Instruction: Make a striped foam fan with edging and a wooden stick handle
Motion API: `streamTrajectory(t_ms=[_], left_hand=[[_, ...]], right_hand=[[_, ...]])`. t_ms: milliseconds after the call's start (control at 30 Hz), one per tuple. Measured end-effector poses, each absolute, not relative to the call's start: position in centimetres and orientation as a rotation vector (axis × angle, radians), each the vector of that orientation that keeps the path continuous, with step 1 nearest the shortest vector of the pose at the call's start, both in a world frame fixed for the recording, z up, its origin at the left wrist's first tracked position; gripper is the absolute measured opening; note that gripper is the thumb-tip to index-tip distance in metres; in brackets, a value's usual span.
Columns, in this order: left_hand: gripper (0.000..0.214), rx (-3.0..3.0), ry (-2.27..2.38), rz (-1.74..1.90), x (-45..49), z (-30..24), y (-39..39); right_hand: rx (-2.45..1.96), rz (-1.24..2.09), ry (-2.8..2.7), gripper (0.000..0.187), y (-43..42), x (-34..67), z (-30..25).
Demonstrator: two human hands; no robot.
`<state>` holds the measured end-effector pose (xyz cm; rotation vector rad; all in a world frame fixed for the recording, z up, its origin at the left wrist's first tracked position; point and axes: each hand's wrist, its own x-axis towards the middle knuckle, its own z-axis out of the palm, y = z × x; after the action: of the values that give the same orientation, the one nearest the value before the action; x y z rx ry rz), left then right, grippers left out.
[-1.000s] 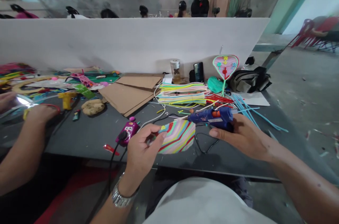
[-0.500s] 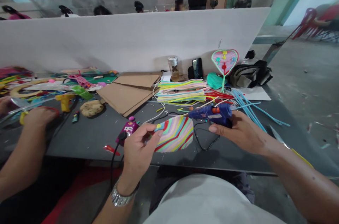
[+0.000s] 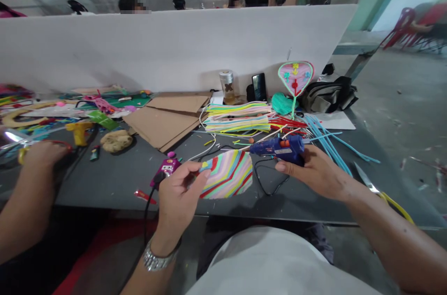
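My left hand pinches the left end of a striped piece made of red, yellow, green, pink and lilac strips. It is held above the dark table. In my right hand is a blue glue gun, its nozzle pointing left at the upper right edge of the striped piece; whether the tip touches cannot be made out. Behind them lie bundles of coloured strips. A finished-looking pink fan with small flowers and a green rim leans against the white board.
Scissors with yellow handles lie at the right. Brown cardboard, a purple socket box and a black cord are near my left hand. A co-worker's hand holds scissors at the far left, beside a yellow glue gun.
The view has shifted slightly. Both my hands keep the striped piece and the glue gun in nearly the same pose.
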<state>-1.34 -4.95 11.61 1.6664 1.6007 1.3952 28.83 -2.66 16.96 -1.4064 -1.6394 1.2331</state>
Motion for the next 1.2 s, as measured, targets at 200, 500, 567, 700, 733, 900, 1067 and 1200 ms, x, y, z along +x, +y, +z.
streamTrajectory(t_ms=[200, 500, 567, 700, 733, 900, 1067, 1200], left_hand=[[0.019, 1.633, 1.617, 1.387, -1.3, 11.7, -4.9], [0.018, 1.623, 1.582, 1.433, -1.2, 11.5, -4.8], [0.017, 1.627, 1.579, 1.432, -1.2, 11.6, -4.8], [0.018, 1.609, 1.596, 1.414, -1.1, 11.8, -4.9], [0.018, 1.598, 1.598, 1.424, -1.0, 11.8, -5.0], [0.015, 1.517, 1.543, 1.584, 0.0, 11.5, -5.5], [0.016, 1.476, 1.531, 1.617, 0.7, 11.0, -5.9], [0.017, 1.514, 1.517, 1.638, 0.8, 10.7, -6.1]], right_hand=[[-1.421, 1.219, -1.630, 0.049, -2.7, 28.8, 16.7], [-1.253, 1.187, -1.621, 0.042, -3.2, 28.0, 16.8], [-1.236, 1.180, -1.649, 0.040, -3.4, 27.7, 16.7], [-1.239, 1.116, -1.664, 0.036, -4.6, 26.4, 15.6], [-1.218, 1.055, -1.681, 0.037, -5.1, 26.0, 15.1], [-0.987, 0.700, -1.890, 0.020, -7.3, 23.5, 12.3], [-0.853, 0.683, -1.992, 0.011, -7.5, 22.3, 10.6], [-0.852, 0.675, -2.034, 0.012, -7.1, 22.0, 10.4]])
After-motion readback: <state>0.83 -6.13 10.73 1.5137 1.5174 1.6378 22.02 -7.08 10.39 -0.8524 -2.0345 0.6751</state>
